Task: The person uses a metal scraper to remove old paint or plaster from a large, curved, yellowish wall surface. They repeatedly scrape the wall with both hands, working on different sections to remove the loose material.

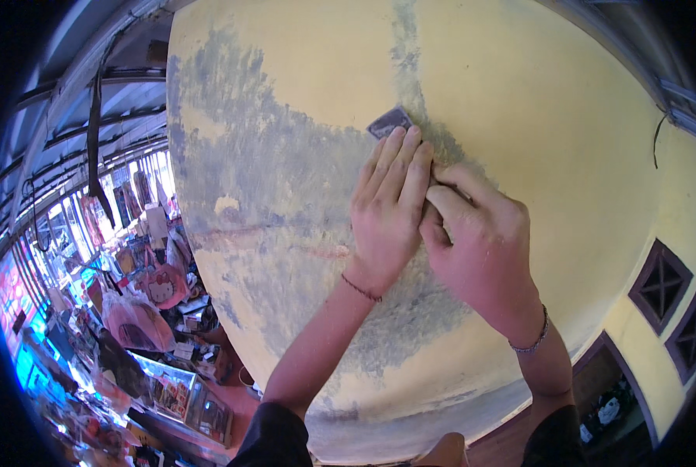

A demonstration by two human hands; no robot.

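Note:
A dark grey rectangular piece that looks like sandpaper (pixel 389 122) lies against the yellow wall (pixel 566 132), tilted, with one corner end showing past my left fingertips. My left hand (pixel 391 198) presses on it, its fingers long and close together; its thumb is hidden. Right beside it, my right hand (pixel 480 233) is closed, with bent fingers against the left hand's edge. What those fingers grip is hidden. Around both hands the wall carries a broad rough grey patch (pixel 286 171), and a grey streak (pixel 405 47) runs up from it.
Down at the left stand a glass display case (pixel 165 381), a pink plastic bag (pixel 135 321) and much clutter. A dark strap (pixel 95 140) hangs from the roof beams. At the right are dark vent openings (pixel 659 284) and a doorway (pixel 613 389).

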